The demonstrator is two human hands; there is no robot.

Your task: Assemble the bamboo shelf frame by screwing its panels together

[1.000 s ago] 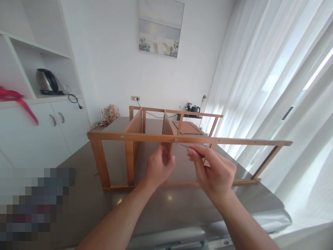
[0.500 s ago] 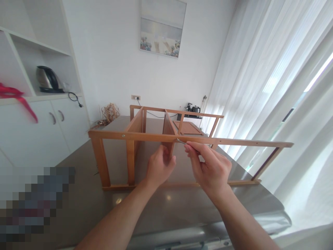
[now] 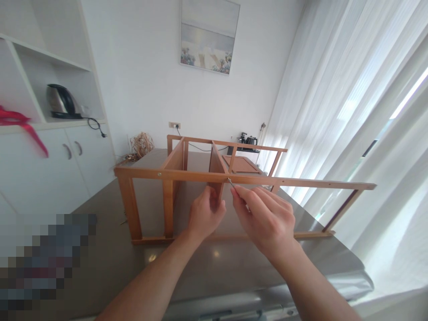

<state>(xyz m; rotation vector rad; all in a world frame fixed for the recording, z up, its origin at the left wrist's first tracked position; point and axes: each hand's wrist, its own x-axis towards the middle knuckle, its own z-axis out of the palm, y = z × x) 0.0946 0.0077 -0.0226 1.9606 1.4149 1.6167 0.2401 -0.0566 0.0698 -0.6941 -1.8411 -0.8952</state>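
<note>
A wooden shelf frame point(image 3: 147, 174) lies on its side on a grey table point(image 3: 200, 267). My left hand point(image 3: 204, 215) is closed around the middle upright panel point(image 3: 216, 166) just under the long top rail point(image 3: 301, 182). My right hand point(image 3: 264, 220) pinches a thin metal tool, which looks like a hex key point(image 3: 232, 183). Its tip sits at the screw in the rail above that panel.
A loose wooden panel point(image 3: 241, 164) lies on the table behind the frame. White cabinets with an electric kettle point(image 3: 60, 102) stand at the left. Dry straw point(image 3: 140, 145) sits at the table's far corner. White curtains point(image 3: 351, 111) hang at the right.
My right hand has moved left and up, bringing the tool's tip onto the screw in the rail. My left hand has kept its hold on the panel.
</note>
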